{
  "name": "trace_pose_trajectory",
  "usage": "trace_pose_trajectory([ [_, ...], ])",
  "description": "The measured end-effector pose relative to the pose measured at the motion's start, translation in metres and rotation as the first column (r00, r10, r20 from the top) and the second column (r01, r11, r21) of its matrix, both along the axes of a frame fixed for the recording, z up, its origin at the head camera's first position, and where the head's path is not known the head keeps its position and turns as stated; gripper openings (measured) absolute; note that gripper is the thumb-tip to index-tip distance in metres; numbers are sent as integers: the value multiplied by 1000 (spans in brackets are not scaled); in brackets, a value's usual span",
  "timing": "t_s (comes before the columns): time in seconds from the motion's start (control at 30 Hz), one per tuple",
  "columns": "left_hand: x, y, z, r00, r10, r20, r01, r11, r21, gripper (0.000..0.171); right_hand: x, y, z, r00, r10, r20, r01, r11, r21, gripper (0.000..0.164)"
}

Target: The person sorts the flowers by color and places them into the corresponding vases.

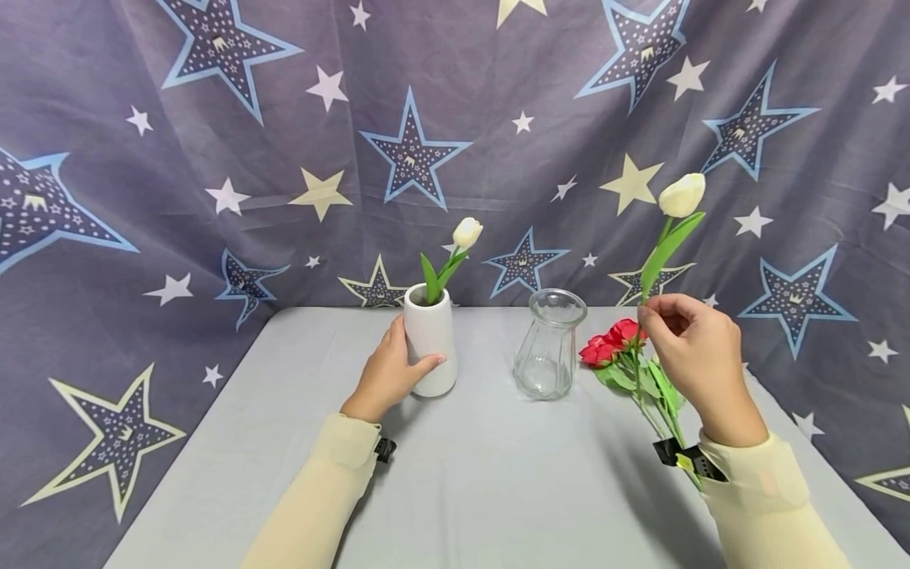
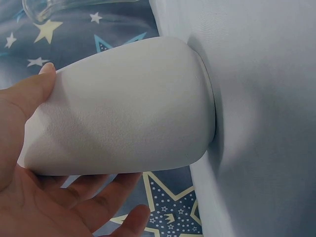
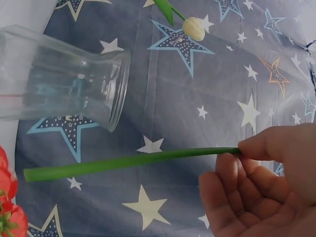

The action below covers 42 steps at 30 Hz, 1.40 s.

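My left hand holds a white vase upright on the table, thumb on the near side and fingers round the far side. A white tulip with green leaves stands in that vase, leaning right. On the right, my right hand pinches another white tulip by its stem between thumb and index finger, bloom up. The lower stem hangs free below the fingertips in the right wrist view. Between the hands stands a clear glass vase with a flared rim.
Red flowers with leafy green stems lie on the table's right side, beneath my right hand and partly hidden by it. A grey cloth covers the table. A star-patterned curtain hangs close behind its back edge.
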<state>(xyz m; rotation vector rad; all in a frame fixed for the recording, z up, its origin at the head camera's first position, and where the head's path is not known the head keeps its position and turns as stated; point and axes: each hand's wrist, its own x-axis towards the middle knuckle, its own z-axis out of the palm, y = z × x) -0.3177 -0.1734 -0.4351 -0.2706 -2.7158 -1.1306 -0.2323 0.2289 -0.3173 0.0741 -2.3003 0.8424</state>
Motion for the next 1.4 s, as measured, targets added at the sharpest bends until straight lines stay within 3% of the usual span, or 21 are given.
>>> trace_pose_trajectory([
  [0.57, -2, 0, -2, 1000, 2, -5, -2, 1000, -3, 105, -14, -31, 11, 980, 114, -163, -129, 988, -87, 14],
  [1.4, 1, -1, 1, 1000, 4, 12, -4, 1000, -9, 106, -26, -61, 16, 966, 210, -148, -232, 962, -147, 15],
])
